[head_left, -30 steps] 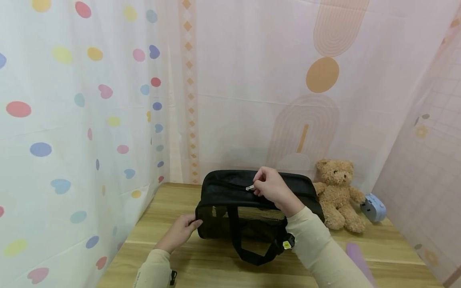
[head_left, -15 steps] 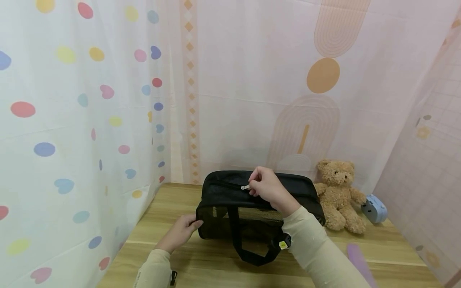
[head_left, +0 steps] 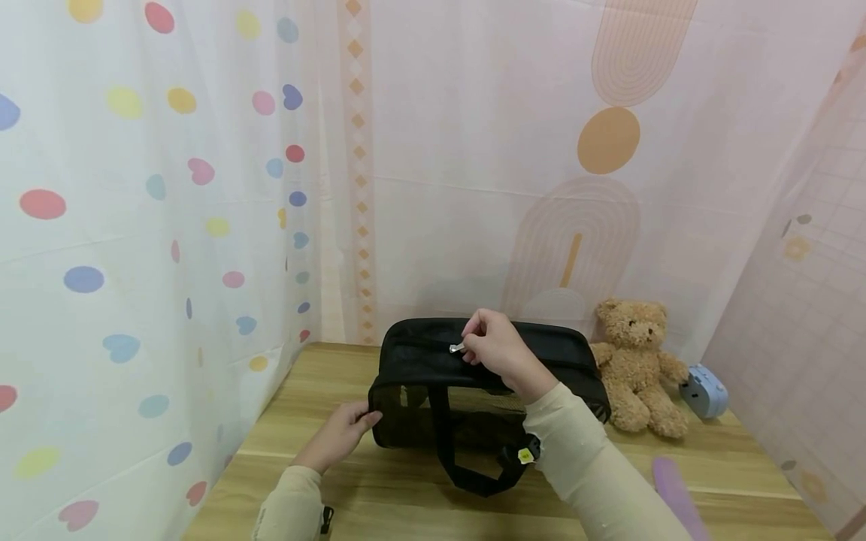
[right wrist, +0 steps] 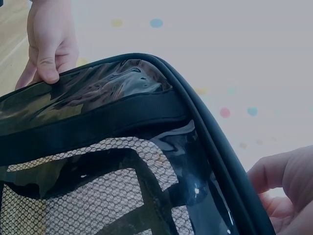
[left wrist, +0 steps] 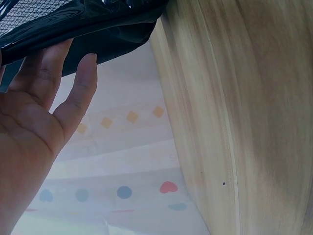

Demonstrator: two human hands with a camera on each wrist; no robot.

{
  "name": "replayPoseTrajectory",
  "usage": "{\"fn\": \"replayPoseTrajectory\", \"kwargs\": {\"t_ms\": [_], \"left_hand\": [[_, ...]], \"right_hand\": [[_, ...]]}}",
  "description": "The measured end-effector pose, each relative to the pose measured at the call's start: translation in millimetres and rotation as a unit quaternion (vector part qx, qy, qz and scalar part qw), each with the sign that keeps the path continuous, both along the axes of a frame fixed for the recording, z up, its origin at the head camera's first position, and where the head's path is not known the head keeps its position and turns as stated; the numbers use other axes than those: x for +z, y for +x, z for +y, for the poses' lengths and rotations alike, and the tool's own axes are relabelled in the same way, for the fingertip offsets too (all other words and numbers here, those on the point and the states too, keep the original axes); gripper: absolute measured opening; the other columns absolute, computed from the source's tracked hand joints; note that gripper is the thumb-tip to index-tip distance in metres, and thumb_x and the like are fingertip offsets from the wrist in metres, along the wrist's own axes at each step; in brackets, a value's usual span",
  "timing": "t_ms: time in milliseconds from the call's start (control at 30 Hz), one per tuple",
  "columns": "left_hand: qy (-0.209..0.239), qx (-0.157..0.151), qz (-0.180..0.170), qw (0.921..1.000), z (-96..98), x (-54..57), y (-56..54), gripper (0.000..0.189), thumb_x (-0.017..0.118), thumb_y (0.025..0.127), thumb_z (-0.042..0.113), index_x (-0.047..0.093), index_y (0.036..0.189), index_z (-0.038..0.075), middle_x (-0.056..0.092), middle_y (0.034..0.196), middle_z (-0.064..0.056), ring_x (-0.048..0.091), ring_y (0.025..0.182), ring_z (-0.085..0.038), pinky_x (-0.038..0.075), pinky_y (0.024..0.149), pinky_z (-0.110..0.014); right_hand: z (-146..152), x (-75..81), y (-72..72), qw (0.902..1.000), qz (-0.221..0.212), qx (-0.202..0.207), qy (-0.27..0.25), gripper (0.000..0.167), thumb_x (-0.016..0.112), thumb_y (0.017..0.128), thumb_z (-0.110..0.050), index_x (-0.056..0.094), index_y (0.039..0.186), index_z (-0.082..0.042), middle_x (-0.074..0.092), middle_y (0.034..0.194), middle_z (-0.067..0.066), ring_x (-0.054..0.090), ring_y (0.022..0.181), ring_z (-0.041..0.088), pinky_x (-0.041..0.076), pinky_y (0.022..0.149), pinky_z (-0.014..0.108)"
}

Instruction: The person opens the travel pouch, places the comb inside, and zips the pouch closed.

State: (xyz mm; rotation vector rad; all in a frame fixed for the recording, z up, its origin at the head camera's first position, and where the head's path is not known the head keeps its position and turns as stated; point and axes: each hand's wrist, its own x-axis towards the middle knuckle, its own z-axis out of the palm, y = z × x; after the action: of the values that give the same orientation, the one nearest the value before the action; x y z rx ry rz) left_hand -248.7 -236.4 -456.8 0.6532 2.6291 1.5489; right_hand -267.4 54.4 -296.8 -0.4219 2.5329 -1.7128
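Some zipping is looking done, and some left, on the black bag (head_left: 449,380), which is standing on the tabletop (head_left: 386,503). The left hand (head_left: 341,434) is holding its left end; the grip of the right hand (head_left: 499,348) is pinching the zipper pull (head_left: 456,348), left of the middle. I cannot tell which side is lying open. A yellow label (head_left: 525,455) is showing marks too tiny to read.

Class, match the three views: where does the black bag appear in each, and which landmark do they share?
Head: the black bag sits low, slightly right of centre.
Left wrist: in the top left corner.
Right wrist: across the lower left and centre.
Shared landmark: the left hand, at the bag's edge.
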Motion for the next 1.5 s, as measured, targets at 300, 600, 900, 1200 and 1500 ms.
{"fn": "replayPoseTrajectory", "kwargs": {"t_ms": [300,600,900,1200,1500], "left_hand": [[0.005,0.002,-0.004,1.0,0.8,-1.6,-0.9,0.021,0.053,0.107,0.017,0.072,0.107,0.008,0.07,0.113,-0.006,0.063,0.105,-0.023,0.05,0.085,-0.032],[0.009,-0.002,-0.007,0.9999,0.2,-0.2,2.5,0.021,0.054,0.107,0.017,0.073,0.11,0.008,0.07,0.117,-0.008,0.064,0.112,-0.025,0.051,0.089,-0.032],[-0.009,0.0,0.014,0.9999,0.0,-3.1,2.9,0.022,0.053,0.107,0.02,0.073,0.112,0.012,0.07,0.118,-0.006,0.064,0.11,-0.023,0.051,0.089,-0.032],[-0.004,-0.005,0.013,0.9999,-0.4,-2.5,2.1,0.02,0.055,0.106,0.019,0.073,0.11,0.011,0.07,0.116,-0.007,0.064,0.108,-0.022,0.05,0.087,-0.03],[-0.014,0.002,0.011,0.9998,1.1,-2.6,1.0,0.019,0.054,0.106,0.016,0.072,0.105,0.011,0.07,0.114,-0.006,0.064,0.108,-0.023,0.05,0.088,-0.033]], "right_hand": [[-9,1.3,-0.5,0.9998,0.014,0.011,0.0,0.007,0.051,0.102,0.004,0.056,0.098,0.002,0.059,0.092,0.014,0.064,0.074,0.022,0.055,0.069,0.033],[-18,0.7,-0.6,0.9996,0.015,0.02,-0.011,0.008,0.051,0.102,0.005,0.057,0.098,0.001,0.059,0.092,0.014,0.064,0.074,0.023,0.056,0.071,0.033],[-29,-0.5,-1.2,0.9995,0.011,0.025,-0.017,0.007,0.051,0.102,0.004,0.057,0.099,0.002,0.059,0.092,0.014,0.064,0.074,0.023,0.056,0.071,0.034],[-43,2.0,-1.4,0.9992,0.006,0.035,-0.02,0.005,0.052,0.102,0.003,0.056,0.1,0.002,0.058,0.09,0.013,0.064,0.074,0.022,0.056,0.071,0.033],[-55,2.8,-3.2,0.999,0.006,0.034,-0.028,0.009,0.053,0.102,0.003,0.055,0.094,-0.002,0.058,0.088,0.012,0.063,0.071,0.02,0.056,0.068,0.031]]}}
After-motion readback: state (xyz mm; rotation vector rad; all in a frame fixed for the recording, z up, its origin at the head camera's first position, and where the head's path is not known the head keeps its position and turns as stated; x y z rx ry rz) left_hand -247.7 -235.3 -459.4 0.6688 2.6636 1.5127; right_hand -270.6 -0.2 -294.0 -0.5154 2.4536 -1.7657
